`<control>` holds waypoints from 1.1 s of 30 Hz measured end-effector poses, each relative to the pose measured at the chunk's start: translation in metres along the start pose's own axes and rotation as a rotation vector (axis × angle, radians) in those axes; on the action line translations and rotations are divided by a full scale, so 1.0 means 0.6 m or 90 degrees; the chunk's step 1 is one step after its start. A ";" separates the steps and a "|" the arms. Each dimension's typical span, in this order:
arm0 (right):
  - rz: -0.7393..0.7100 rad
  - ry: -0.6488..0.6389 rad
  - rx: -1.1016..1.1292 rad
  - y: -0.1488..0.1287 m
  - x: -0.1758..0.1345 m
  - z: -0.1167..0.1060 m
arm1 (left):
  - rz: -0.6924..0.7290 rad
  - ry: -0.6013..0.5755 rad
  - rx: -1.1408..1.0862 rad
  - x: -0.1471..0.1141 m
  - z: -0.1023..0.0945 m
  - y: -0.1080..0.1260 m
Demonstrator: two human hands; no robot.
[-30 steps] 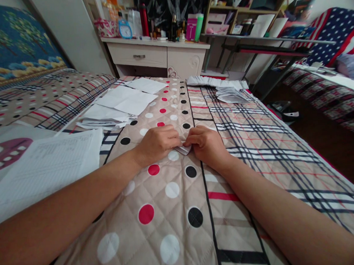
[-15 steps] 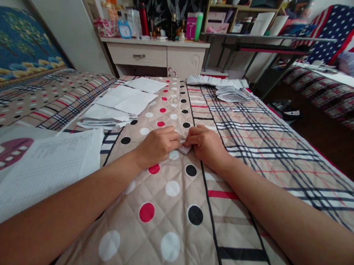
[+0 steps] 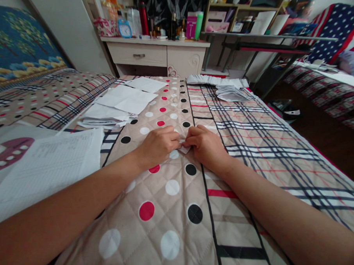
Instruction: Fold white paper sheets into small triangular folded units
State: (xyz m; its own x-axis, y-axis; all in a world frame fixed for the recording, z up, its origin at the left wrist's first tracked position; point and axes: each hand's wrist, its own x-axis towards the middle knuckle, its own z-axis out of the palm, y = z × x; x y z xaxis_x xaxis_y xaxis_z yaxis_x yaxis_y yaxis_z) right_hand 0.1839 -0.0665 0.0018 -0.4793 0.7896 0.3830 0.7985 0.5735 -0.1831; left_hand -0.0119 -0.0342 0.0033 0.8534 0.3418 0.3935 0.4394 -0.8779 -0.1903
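Observation:
Just above the quilted bedspread [image 3: 173,210], a small folded piece of paper [image 3: 184,149] is pinched between my two hands. My left hand [image 3: 161,145] grips its left side with curled fingers. From the other side, my right hand [image 3: 206,147] pinches it with thumb and forefinger. Most of the paper is hidden by the fingers; only its pale lower corner shows. Beyond my left hand lies a pile of loose white paper sheets [image 3: 125,97]. Further off on the right sit a row of folded papers [image 3: 212,81] and a smaller folded stack [image 3: 231,93].
At the left edge rests a lined, written sheet [image 3: 61,168] by a plastic bag [image 3: 10,149] with a purple print. Past the bed's far end stands a white dresser [image 3: 138,56] crowded with bottles and a blue clock [image 3: 124,28]. A desk [image 3: 266,38] stands at the right.
Almost nothing differs. Both hands stay in place on the small paper, with only a slight shift of the fingers and paper.

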 end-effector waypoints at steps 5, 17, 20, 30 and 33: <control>0.014 -0.011 -0.015 -0.004 -0.001 -0.002 | -0.004 -0.015 0.012 -0.001 -0.003 0.001; 0.027 -0.012 0.002 -0.005 -0.002 -0.003 | -0.068 -0.008 -0.057 -0.001 -0.014 0.016; 0.027 -0.006 0.006 -0.004 -0.002 -0.002 | -0.136 -0.007 -0.075 0.006 -0.010 0.020; 0.159 0.050 -0.028 0.001 -0.005 -0.003 | -0.413 -0.041 -0.266 0.026 -0.002 0.014; 0.209 0.029 -0.028 0.003 -0.005 -0.006 | -0.453 -0.097 -0.302 0.029 0.000 0.005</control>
State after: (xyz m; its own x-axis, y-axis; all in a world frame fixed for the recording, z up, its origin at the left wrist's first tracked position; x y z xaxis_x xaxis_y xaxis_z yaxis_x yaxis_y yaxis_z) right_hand 0.1878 -0.0685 0.0035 -0.1772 0.9197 0.3505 0.9229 0.2789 -0.2653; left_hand 0.0039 -0.0308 0.0097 0.4630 0.8745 0.1446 0.7488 -0.4731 0.4642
